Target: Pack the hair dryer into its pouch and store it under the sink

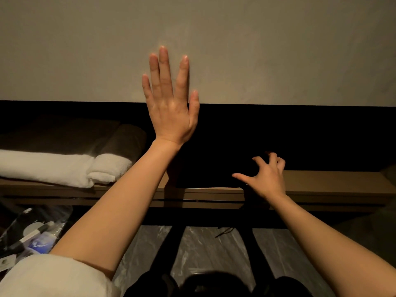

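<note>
The black pouch (205,168) lies on the wooden shelf (321,185) under the counter and is hard to make out against the dark recess. The hair dryer itself is not visible. My right hand (265,176) hovers at the pouch's right end with fingers spread and curled, fingertips touching or just above the dark fabric and the thumb pointing left. My left hand (169,101) is raised with fingers apart, its palm flat against the beige front panel (278,50) above the shelf, holding nothing.
Rolled white towels (64,168) and brown towels (126,140) fill the shelf's left part. Below the shelf, dark bars cross over clear plastic sheeting (203,249), with a thin black cord (225,231) lying on it. A plastic bag of small toiletries (32,234) sits lower left.
</note>
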